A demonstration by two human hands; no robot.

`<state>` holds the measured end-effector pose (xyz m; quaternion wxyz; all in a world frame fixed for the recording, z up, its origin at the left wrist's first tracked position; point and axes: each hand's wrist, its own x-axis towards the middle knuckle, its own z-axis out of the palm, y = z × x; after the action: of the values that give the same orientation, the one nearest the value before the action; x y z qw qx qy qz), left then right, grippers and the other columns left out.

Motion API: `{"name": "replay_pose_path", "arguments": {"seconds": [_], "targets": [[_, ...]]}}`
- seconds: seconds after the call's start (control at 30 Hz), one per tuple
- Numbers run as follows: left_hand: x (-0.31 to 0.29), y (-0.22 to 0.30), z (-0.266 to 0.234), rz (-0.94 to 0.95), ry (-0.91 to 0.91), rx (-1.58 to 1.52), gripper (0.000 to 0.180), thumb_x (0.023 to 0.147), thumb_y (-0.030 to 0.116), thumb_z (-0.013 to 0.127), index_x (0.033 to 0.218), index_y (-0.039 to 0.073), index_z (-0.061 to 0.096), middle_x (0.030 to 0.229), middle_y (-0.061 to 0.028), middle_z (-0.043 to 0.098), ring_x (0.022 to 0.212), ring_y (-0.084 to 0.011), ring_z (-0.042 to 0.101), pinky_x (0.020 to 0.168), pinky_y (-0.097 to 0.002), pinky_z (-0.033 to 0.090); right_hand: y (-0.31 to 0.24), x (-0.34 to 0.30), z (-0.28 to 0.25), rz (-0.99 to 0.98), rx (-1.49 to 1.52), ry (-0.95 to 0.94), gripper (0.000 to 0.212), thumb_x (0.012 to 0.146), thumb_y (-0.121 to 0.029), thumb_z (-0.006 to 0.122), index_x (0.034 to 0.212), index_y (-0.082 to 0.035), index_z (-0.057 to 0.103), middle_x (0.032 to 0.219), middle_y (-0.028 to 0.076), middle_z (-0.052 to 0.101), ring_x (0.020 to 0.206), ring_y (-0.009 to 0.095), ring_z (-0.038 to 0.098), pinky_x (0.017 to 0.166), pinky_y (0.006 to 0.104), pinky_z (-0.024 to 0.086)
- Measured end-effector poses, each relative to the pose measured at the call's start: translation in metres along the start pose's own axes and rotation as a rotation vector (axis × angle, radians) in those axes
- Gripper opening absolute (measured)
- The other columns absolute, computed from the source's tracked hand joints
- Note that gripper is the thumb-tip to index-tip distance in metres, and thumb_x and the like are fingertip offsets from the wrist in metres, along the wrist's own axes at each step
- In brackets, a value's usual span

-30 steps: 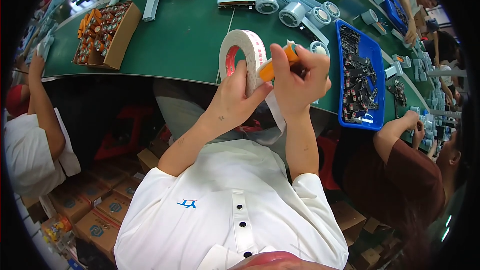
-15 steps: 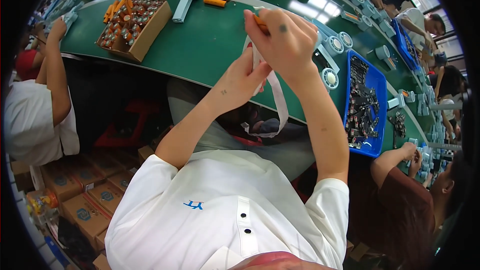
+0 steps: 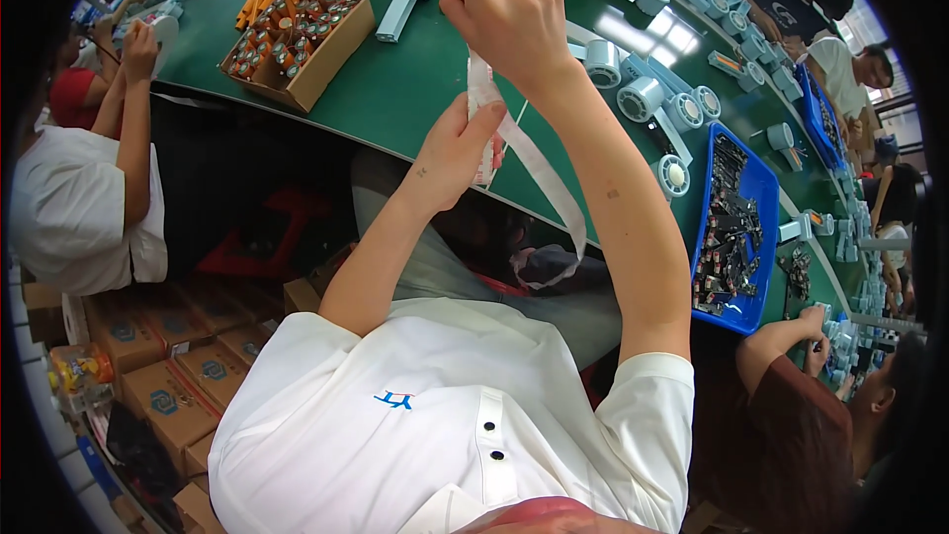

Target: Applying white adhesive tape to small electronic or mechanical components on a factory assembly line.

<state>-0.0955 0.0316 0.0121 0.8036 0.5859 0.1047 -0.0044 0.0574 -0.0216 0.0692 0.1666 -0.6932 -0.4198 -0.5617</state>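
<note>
At the green table [image 3: 400, 89], my left hand [image 3: 457, 153] grasps a white-and-red tape roll [image 3: 483, 172]; what my curled right hand [image 3: 510, 28] holds, I cannot tell.

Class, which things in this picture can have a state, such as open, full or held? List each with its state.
Tape roll: held on edge in the left grip
Right grip: curled, contents hidden
Tape strip: hanging loose in a curve
Cardboard box: open, loaded with small parts
Blue tray: uncovered, loaded with dark boards
Fan right of the box: lying on the table
</note>
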Motion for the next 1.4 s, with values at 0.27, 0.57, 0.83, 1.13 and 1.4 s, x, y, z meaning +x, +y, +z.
{"name": "replay_pose_path", "arguments": {"seconds": [0.27, 0.57, 0.83, 1.13, 1.4], "targets": [[-0.025, -0.019, 0.007, 0.191, -0.118, 0.258, 0.026, 0.099, 0.015, 0.059, 0.120, 0.003, 0.050, 0.082, -0.0042, 0.058, 0.068, -0.0118, 0.052, 0.062, -0.0262, 0.045, 0.073, 0.014, 0.006, 0.640, 0.329, -0.196, 0.011, 0.091, -0.010, 0.062, 0.083, -0.006, 0.057, 0.056, 0.007, 0.056, 0.046, 0.017, 0.051, 0.047, 0.0280, 0.040], [0.023, -0.016, -0.069, 0.557, -0.101, 1.218, 0.053, 0.079, 0.027, 0.082, 0.118, -0.001, 0.059, 0.098, -0.0116, 0.060, 0.094, -0.0288, 0.057, 0.087, -0.0389, 0.046, 0.041, -0.026, -0.096, 1.383, 1.086, 0.129, 0.024, 0.092, -0.023, 0.074, 0.089, -0.004, 0.059, 0.077, 0.006, 0.061, 0.065, 0.009, 0.055, 0.052, 0.0210, 0.040], [0.017, -0.012, -0.069, 0.935, -0.090, 1.263, 0.050, 0.075, 0.028, 0.084, 0.113, 0.004, 0.064, 0.100, -0.0076, 0.063, 0.091, -0.0265, 0.057, 0.088, -0.0384, 0.047, 0.033, -0.106, -0.184, 1.468, 0.878, 0.334, 0.012, 0.095, -0.016, 0.069, 0.093, -0.009, 0.060, 0.082, 0.002, 0.061, 0.064, 0.008, 0.053, 0.056, 0.0186, 0.040], [0.032, 0.022, 0.005, 1.055, -0.748, 1.318, 0.021, 0.085, 0.023, 0.076, 0.096, 0.007, 0.067, 0.100, -0.0052, 0.065, 0.091, -0.0248, 0.059, 0.086, -0.0372, 0.049, 0.011, -0.213, -0.263, 1.640, 0.642, 0.981, 0.012, 0.099, -0.020, 0.062, 0.096, -0.015, 0.052, 0.079, -0.001, 0.049, 0.059, 0.010, 0.041, 0.051, 0.0240, 0.031], [0.089, -0.025, 0.141, 1.293, -1.081, 1.355, 0.026, 0.081, 0.015, 0.076, 0.107, 0.014, 0.070, 0.137, 0.0013, 0.056, 0.129, -0.0237, 0.049, 0.110, -0.0389, 0.042, -0.007, -0.204, -0.265, 1.620, 0.698, 0.877, 0.012, 0.101, -0.021, 0.059, 0.098, -0.014, 0.050, 0.085, 0.002, 0.053, 0.066, 0.013, 0.047, 0.057, 0.0260, 0.038]]}}
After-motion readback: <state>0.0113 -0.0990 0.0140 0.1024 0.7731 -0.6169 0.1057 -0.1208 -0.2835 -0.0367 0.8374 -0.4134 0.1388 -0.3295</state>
